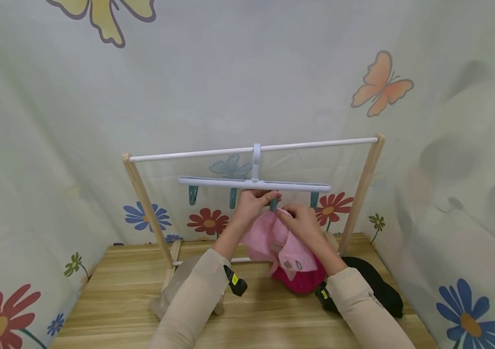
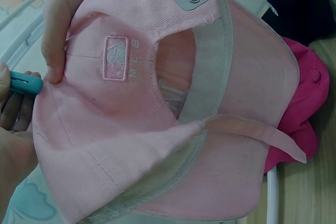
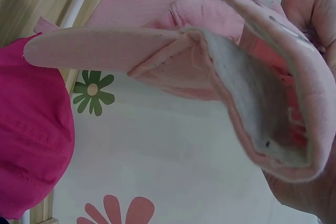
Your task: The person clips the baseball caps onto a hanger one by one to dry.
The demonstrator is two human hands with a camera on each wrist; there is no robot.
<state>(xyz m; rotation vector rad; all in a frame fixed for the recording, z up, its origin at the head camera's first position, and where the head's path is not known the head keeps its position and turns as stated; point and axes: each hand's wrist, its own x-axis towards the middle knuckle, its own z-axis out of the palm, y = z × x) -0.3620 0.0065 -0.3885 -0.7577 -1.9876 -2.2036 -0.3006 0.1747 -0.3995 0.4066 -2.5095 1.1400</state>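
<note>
A pink cap [image 1: 267, 232] hangs below a white clip hanger [image 1: 217, 182], its crown uppermost and its back strap undone in the left wrist view. My left hand [image 1: 249, 206] pinches a teal clip [image 1: 273, 203] on the hanger's bar between thumb and fingers. Close by on the right, my right hand [image 1: 303, 224] grips the top of the pink cap's crown and holds it up against that clip. In the left wrist view the clip's tip [image 2: 32, 84] meets the crown's edge; whether it bites the cloth I cannot tell.
The hanger hooks over the white rail [image 1: 317, 145] of a wooden-sided rack. Other teal clips [image 1: 193, 195] hang from its bar. Below on the wooden table [image 1: 265, 325] lie a magenta cap [image 1: 301, 282], a black cap [image 1: 376, 288] and a grey-beige cap [image 1: 182, 281].
</note>
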